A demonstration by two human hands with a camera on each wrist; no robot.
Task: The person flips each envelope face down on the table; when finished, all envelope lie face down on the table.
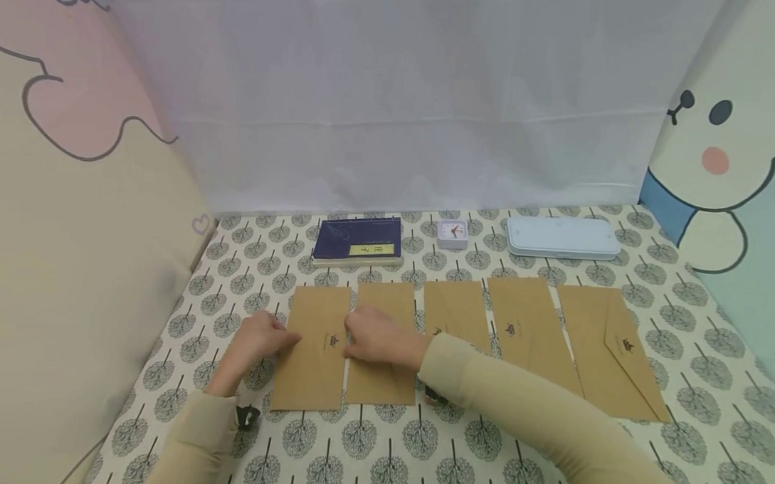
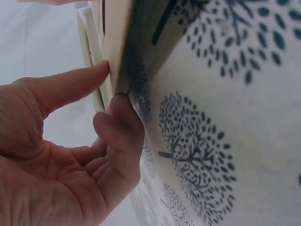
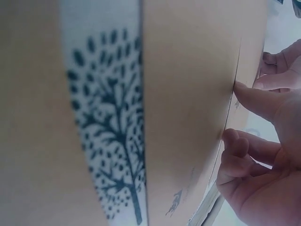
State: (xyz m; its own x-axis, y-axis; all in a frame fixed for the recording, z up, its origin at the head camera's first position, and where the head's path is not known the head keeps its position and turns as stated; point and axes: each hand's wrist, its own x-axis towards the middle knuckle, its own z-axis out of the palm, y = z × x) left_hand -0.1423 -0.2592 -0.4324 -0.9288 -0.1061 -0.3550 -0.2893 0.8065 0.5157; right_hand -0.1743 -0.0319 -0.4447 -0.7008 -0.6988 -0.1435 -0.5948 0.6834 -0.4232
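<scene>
While the left hand [image 1: 260, 337] pinches the left edge of the leftmost envelope [image 1: 311, 371], thumb on top, finger under, the right hand [image 1: 379, 336] has curled fingers at the gap before the next envelope [image 1: 382, 388]; can't tell if they grip. Leftmost envelope lies on the patterned tablecloth [image 1: 326, 443], left end of a row of five. Light, even handling on both sides should avoid creasing it or dragging its neighbour. Right gap narrow; more room left and on the near side; book [image 1: 355, 237] sits beyond the far edge.
</scene>
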